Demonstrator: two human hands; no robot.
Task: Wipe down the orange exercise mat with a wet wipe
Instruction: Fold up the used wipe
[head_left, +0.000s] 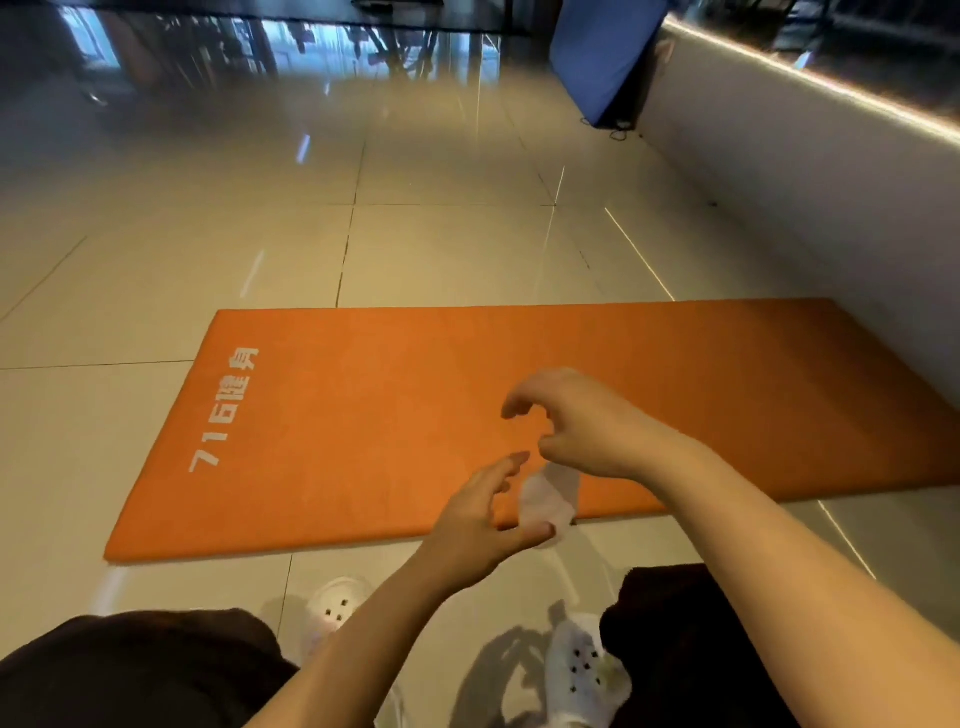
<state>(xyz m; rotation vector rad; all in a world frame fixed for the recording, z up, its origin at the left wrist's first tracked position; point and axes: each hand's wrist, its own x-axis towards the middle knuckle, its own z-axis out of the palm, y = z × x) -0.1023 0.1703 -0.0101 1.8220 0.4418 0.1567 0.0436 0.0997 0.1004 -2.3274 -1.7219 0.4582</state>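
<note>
Over the mat's (415, 395) near edge | wipe (545, 501) pinched in my left hand (483, 525), still bunched | right hand (576, 426) loose, holding nothing | could've dropped it unfolding tbh

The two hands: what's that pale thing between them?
A crumpled wet wipe, seen in the head view, between the left hand and right hand, above the orange mat.

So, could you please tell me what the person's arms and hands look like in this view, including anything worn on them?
Both arms are bare as far up as the frame shows: no sleeves, gloves, watch, bracelets or rings visible on the left hand or the right hand. The fingernails look short and plain, though the picture is slightly blurred there. No markings show on either forearm.
</note>
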